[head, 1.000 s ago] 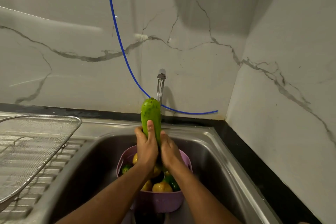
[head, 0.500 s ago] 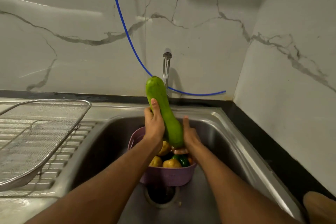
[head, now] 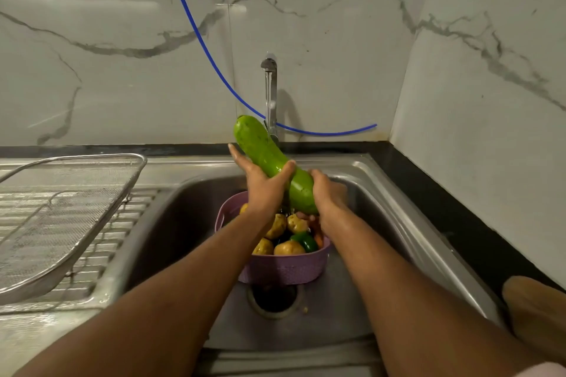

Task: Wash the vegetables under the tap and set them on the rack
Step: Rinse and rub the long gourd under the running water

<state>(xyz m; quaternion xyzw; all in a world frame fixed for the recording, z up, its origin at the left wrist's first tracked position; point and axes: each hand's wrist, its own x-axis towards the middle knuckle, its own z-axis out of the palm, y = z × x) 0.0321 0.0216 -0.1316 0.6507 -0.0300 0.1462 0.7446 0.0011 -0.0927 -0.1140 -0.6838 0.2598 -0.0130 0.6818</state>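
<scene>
Over the sink (head: 407, 223), under the running tap (head: 270, 92), both hands hold a long green gourd (head: 272, 159) tilted far-left. Left hand (head: 263, 187) wraps its middle, thumb over the top; right hand (head: 326, 193) grips the near end. Below sits a purple basket (head: 284, 269) of potatoes (head: 289, 247); the wire rack (head: 61, 211) lies left.

Gourd (head: 272, 159): bright green, glossy; basket (head: 284, 269): lilac, fine perforated texture; potatoes (head: 289, 248): yellow-brown; pepper (head: 304, 240): dark green; hose (head: 196, 30): blue; wall (head: 122, 70): white marble, grey veining; sink (head: 398, 223) and mesh rack (head: 61, 217): silver steel
</scene>
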